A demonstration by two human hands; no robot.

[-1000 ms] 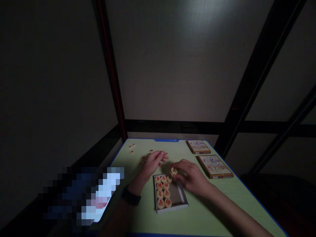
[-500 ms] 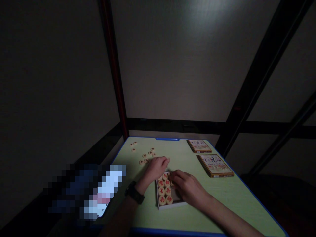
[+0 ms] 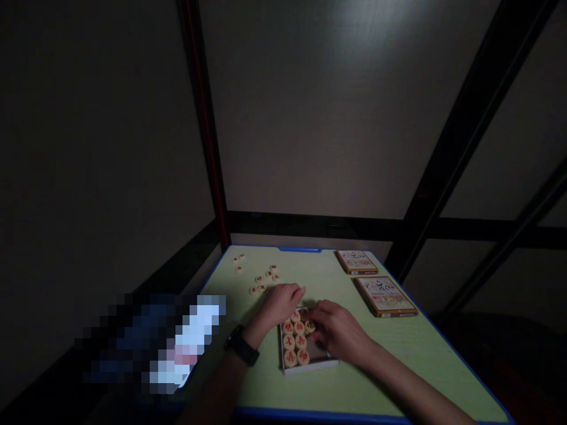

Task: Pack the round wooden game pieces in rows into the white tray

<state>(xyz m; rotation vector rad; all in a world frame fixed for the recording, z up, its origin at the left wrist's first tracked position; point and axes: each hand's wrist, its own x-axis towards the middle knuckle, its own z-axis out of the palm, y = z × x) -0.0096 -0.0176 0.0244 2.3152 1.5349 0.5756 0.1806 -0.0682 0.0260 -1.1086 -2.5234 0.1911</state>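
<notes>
A shallow white-edged box (image 3: 310, 367) sits near the front of the green table, with round wooden pieces marked in red (image 3: 303, 357) in rows on its left side. My right hand (image 3: 341, 330) reaches over the box's right part, fingers bent at a dark-marked piece (image 3: 309, 326) inside it. Whether the fingertips grip that piece is hard to see. My left hand (image 3: 281, 304), with a black watch on the wrist, is curled just beyond the box's far left corner. Its fingers are closed and what they hold, if anything, is hidden.
Several loose pieces (image 3: 259, 279) lie beyond my left hand, and a few more (image 3: 239, 268) at the far left. Two flat printed boxes (image 3: 385, 295) (image 3: 357, 262) rest on the right side of the green table (image 3: 398, 366). A blurred-out bright object (image 3: 190, 342) is at the left edge.
My right hand has shifted slightly right, uncovering the dark-marked piece in the box. My left hand has moved very little.
</notes>
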